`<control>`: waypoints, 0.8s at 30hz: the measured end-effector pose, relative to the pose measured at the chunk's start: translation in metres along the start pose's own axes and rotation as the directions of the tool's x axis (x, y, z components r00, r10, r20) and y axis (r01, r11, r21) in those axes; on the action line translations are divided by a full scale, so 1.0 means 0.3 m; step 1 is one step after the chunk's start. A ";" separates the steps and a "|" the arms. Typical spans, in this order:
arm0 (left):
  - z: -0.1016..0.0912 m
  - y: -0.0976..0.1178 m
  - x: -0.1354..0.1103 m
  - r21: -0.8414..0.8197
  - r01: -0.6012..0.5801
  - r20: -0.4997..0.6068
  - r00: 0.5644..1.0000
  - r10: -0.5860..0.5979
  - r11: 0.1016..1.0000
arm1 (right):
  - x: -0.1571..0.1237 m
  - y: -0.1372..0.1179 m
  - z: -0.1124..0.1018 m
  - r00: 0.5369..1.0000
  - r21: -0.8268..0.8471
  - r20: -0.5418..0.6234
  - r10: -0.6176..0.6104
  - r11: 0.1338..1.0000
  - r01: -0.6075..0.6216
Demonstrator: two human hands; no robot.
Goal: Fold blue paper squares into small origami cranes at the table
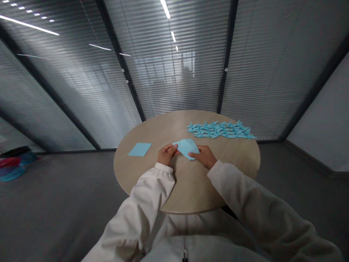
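Note:
Between my two hands, over the middle of the round table, is a light blue sheet of origami paper (pixel 186 146), partly folded. My left hand (pixel 167 154) pinches its left corner between thumb and fingers. On the other side my right hand (pixel 205 156) grips the right edge, thumb on top and fingers behind the paper. A flat stack or sheet of blue paper (pixel 140 149) lies on the table left of my left hand. Several folded blue paper cranes (pixel 219 130) stand in close rows beyond my right hand.
The round wooden table (pixel 195 200) is right in front of my body. Behind it rises a glass partition with blinds (pixel 174 91). Blue and red baskets (pixel 12 171) sit on the floor at the far left. A pale wall (pixel 327 120) stands at right.

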State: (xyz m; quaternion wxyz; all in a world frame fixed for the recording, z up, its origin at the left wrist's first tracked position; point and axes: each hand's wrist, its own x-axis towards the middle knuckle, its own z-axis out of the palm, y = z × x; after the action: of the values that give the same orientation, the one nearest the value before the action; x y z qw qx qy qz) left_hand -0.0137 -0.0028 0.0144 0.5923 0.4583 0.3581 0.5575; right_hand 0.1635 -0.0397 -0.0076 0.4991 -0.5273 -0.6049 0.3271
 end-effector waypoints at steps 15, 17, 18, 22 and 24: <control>0.009 0.014 -0.009 -0.014 -0.007 -0.128 0.992 0.005 1.000 | 0.001 -0.005 0.006 0.994 0.155 0.104 0.021 0.987 -0.037; 0.010 0.015 -0.010 -0.016 -0.007 -0.137 0.991 0.004 1.000 | -0.001 -0.009 0.006 0.993 0.169 0.113 0.021 0.985 -0.040; 0.010 0.015 -0.010 -0.018 -0.007 -0.138 0.990 0.005 1.000 | -0.002 -0.012 0.006 0.994 0.171 0.110 0.020 0.985 -0.039; 0.010 0.012 -0.008 -0.018 -0.016 -0.156 0.988 0.013 1.000 | -0.006 -0.027 0.004 0.994 0.133 0.101 0.028 0.990 -0.042; 0.011 0.011 -0.008 0.002 -0.021 -0.154 0.988 0.021 1.000 | -0.008 -0.032 0.003 0.994 0.100 0.108 0.029 0.994 -0.039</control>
State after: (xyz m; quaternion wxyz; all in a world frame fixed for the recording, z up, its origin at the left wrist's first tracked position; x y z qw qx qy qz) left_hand -0.0121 -0.0058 0.0183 0.5567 0.4177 0.3981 0.5976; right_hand 0.1595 -0.0440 0.0003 0.4869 -0.4932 -0.6039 0.3936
